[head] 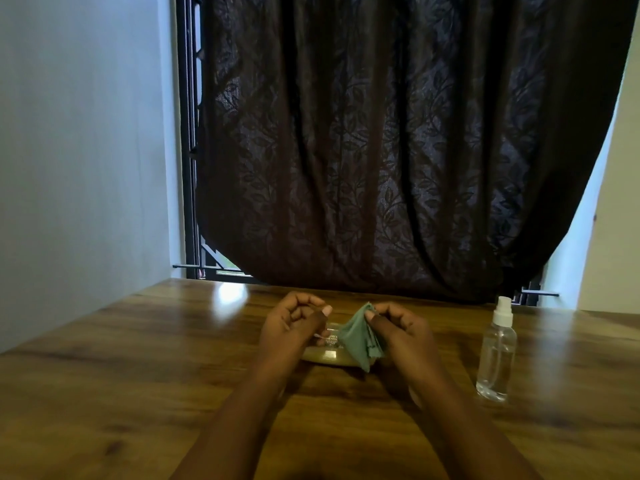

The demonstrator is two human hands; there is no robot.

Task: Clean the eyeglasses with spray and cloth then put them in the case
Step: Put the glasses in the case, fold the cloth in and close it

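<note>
Above the middle of the wooden table (138, 375) my left hand (294, 323) pinches the eyeglasses (329, 337), of which only a thin clear part shows between my hands. My right hand (398, 327) pinches a green cloth (360, 337) that hangs down over the glasses' right side. Below both hands lies the olive-coloured case (325, 356), mostly hidden by them. A clear spray bottle (496, 351) with a white nozzle stands upright to the right, apart from my hands.
A dark patterned curtain (398, 150) hangs behind the table's far edge over a barred window (190, 168). White walls close in on the left and right.
</note>
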